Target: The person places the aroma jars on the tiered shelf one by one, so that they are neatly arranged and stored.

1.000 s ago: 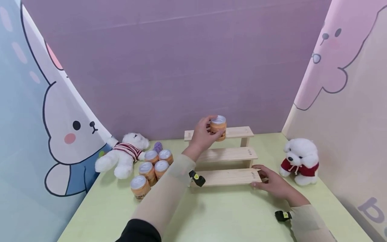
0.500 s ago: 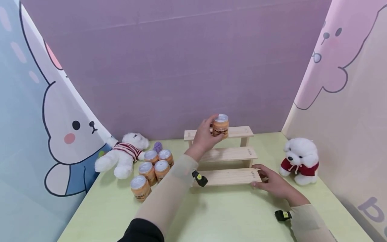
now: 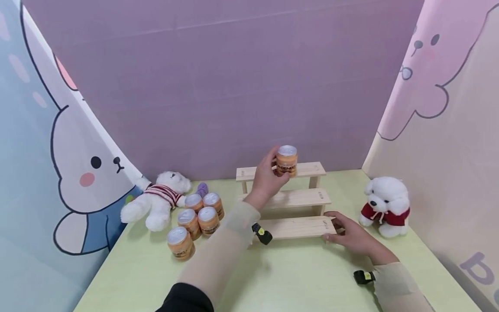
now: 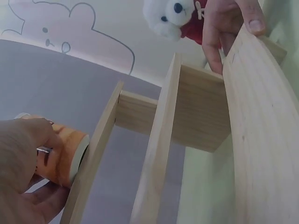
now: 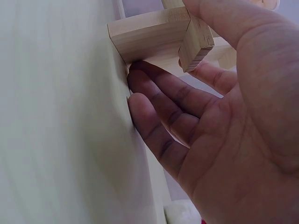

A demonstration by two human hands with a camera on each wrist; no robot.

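My left hand grips an orange can with a silver lid, fingers behind it and thumb in front. The can is upright at the top step of a three-tier wooden shelf. In the left wrist view the can's base lies close against the top board; whether it bears weight there I cannot tell. At the right end of the lowest board, my right hand pinches the wood between thumb and index finger. The right wrist view shows its other fingers reaching down to the tabletop beside the shelf leg.
Several matching orange cans stand in a cluster left of the shelf. Behind them are a white plush toy in a striped shirt and a small purple item. A white plush dog in red sits at right. A purple wall closes the back.
My left hand has moved slightly right along the top board with the can, and the can has turned so its lettering faces me. The right hand stays on the lowest board's end.
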